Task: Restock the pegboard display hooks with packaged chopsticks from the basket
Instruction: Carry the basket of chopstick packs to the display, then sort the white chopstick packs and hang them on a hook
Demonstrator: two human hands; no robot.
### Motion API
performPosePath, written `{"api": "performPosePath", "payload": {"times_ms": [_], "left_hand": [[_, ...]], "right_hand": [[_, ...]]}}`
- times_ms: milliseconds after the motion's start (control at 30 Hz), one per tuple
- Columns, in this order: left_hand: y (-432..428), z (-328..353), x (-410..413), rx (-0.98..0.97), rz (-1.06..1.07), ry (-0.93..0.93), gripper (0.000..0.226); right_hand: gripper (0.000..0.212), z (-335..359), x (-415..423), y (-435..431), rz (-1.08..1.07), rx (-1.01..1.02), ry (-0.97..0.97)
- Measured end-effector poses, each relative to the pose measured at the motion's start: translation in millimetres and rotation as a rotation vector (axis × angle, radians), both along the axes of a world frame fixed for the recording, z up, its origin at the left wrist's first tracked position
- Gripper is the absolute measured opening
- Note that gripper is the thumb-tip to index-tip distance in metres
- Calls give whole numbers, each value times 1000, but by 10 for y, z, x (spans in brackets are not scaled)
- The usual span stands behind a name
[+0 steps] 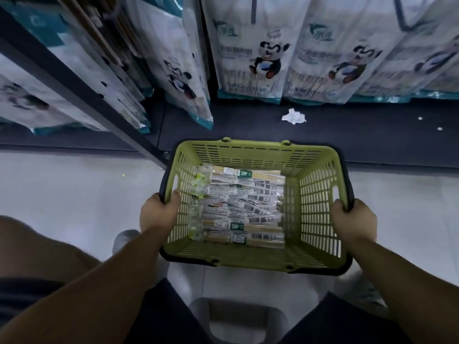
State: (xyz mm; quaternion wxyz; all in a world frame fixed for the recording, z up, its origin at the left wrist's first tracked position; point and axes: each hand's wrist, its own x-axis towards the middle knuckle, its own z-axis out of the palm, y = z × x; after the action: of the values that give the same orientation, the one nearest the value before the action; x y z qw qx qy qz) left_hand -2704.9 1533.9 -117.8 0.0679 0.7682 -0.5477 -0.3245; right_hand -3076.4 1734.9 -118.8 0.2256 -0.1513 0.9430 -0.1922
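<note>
1. A person holds a green basket (248,151) low over a pale floor, in front of a dark shelf base hung with panda-print bags (250,58).
2. The left hand (159,214) grips the basket's left rim, thumb hooked inside. The right hand (354,219) is curled round the dark handle on the right rim.
3. The chopstick packs (238,207) lie in a loose pile on the basket's floor, crowded toward the left wall. They sit just beside the left thumb and well apart from the right hand.
4. The step in hand looks like positioning the basket; no pack has been lifted yet.
5. The next move probably calls for setting the basket down, freeing a hand and picking one pack by its hang-tab end.
6. No display hooks can be made out.
7. A crumpled paper (293,116) lies on the shelf base.
</note>
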Motion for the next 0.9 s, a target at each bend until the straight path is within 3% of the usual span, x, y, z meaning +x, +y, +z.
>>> {"api": "performPosePath", "payload": {"times_ms": [233,333,433,533,600,667,900], "left_hand": [[-46,76,-58,86,41,9,42],[-95,114,-37,142,26,43,42],[-93,121,-3,148,-11,69,40],[-69,109,30,124,-28,113,37],[-64,95,52,108,-34,153,35],[-64,73,79,104,-38,188,37],[-13,24,190,99,-44,319,41]], "right_hand": [[32,167,113,-96,-84,37,-84],[51,305,197,-209,-2,59,145],[40,436,345,-338,220,-63,346],[9,463,618,-517,414,-136,6],[10,393,843,-613,596,-76,-218],[4,234,1033,-700,750,9,-305],[79,-389,1416,-939,1107,388,-215]]}}
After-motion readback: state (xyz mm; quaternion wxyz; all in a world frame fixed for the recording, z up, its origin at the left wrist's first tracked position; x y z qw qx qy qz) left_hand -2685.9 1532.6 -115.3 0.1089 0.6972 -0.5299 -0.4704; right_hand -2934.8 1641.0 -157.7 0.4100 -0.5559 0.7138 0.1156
